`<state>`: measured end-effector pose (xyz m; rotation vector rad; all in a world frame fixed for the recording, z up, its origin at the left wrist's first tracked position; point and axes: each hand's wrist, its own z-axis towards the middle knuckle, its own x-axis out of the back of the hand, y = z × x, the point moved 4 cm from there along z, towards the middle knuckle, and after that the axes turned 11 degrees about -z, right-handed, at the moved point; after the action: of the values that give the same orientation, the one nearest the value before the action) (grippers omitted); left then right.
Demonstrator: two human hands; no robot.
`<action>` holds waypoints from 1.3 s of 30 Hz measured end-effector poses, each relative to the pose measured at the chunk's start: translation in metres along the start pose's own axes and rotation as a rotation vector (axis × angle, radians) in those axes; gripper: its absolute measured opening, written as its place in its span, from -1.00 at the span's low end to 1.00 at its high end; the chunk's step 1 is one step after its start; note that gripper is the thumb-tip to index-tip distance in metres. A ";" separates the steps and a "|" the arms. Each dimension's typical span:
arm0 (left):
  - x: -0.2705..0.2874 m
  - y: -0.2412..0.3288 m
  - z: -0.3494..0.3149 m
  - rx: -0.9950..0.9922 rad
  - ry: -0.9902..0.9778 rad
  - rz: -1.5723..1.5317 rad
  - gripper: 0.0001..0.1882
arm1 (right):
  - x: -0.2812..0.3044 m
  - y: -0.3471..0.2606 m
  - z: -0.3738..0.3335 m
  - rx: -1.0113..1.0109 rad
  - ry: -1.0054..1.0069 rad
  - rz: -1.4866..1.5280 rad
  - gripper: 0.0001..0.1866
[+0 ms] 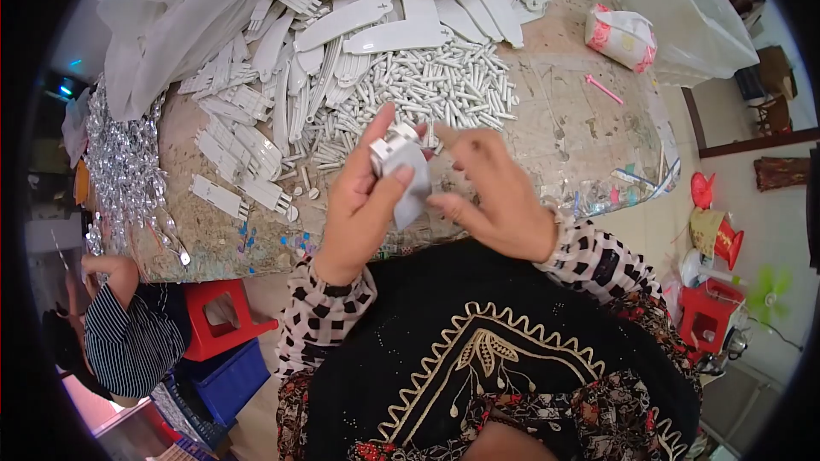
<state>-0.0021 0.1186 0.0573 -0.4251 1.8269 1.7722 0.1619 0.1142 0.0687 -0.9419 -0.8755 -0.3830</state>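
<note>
Two bare hands meet above the near edge of a worn, speckled table (564,132), both working on one small white plastic part (403,172). The left hand (363,205) wraps around the part from the left, its thumb laid across the front and its fingers (377,124) curled behind, pinching it firmly. The right hand (495,192) comes in from the right, its thumb and forefinger pressed together on the part's top corner, the other fingers loosely bent. The part has a flat, pale body with a small boxy end at the top, and it is held in the air, clear of the table.

Behind the hands, a heap of small white plastic pegs (436,85) covers the middle of the table. Beyond it lie long flat white plastic blades (384,30), and to the left, white comb-like strips (248,149). A pile of clear glittering pieces (124,162) runs along the left edge. A pink and white wrapped packet (621,37) and a thin pink stick (603,89) sit at the far right. Below the table at the left, another person in a striped top (128,333) sits near a red plastic stool (218,316).
</note>
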 end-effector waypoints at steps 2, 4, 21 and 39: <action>-0.007 -0.001 -0.007 0.080 -0.200 0.249 -0.21 | 0.021 0.001 0.007 0.124 0.167 0.158 -0.46; -0.010 -0.006 -0.011 0.095 -0.320 0.362 -0.12 | 0.031 0.003 0.008 0.217 0.123 0.075 -0.60; -0.006 -0.035 -0.025 0.298 -0.440 0.580 -0.35 | 0.016 0.015 -0.019 0.126 -0.131 0.251 -0.78; 0.040 -0.039 -0.027 0.331 -0.202 1.142 -0.68 | -0.053 0.072 0.019 0.313 0.058 -0.498 -0.81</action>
<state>-0.0159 0.0952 0.0010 1.0966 2.3228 1.9350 0.1665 0.1657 -0.0063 -0.4146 -1.0790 -0.6731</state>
